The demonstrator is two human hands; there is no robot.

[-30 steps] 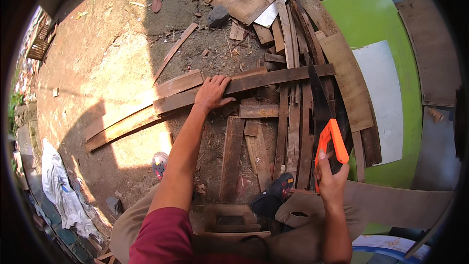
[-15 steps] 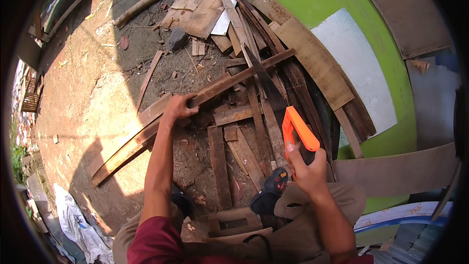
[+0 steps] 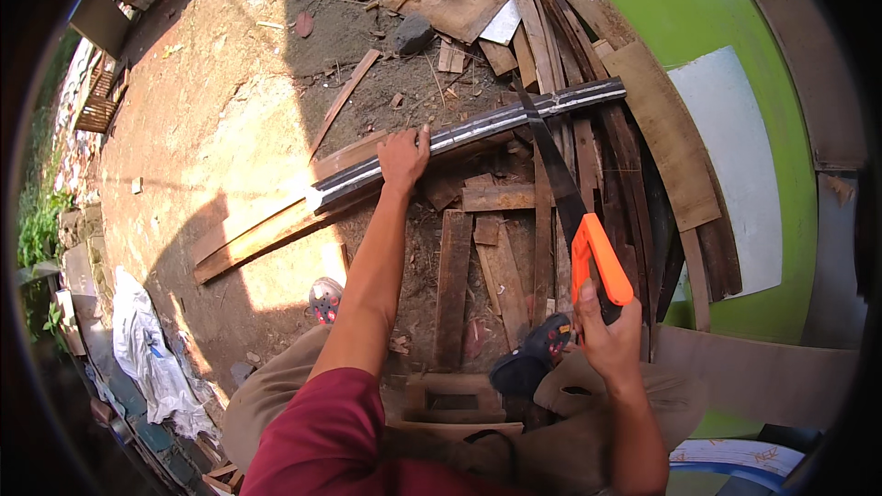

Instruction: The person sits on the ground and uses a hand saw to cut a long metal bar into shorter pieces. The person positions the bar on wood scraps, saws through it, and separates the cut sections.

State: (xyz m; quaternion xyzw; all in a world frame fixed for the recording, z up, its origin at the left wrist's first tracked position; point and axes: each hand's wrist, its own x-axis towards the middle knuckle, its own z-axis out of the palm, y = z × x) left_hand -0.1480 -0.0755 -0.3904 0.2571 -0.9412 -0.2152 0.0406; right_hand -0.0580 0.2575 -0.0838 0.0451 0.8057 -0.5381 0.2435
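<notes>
Left hand (image 3: 402, 160): grip clasped white-striped plank (image 3: 478, 130), upper centre.
Right hand (image 3: 608, 335): grip clenched orange-handled handsaw (image 3: 565, 186), right of centre, which overlapped plank; contact unclear.
Plank risk: seemed liable to roll, making handsaw skip, given one-handed hold.

left hand (image 3: 404, 158) partly hides striped plank (image 3: 487, 124); right hand (image 3: 610, 335) partly hides saw handle (image 3: 606, 262); sleeve (image 3: 322, 432) cropped below

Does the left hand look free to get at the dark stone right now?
Probably not: the left hand holds the white-striped plank. Otherwise, mostly dirt lies between it and the dark stone, though reach is hard to judge.
</notes>
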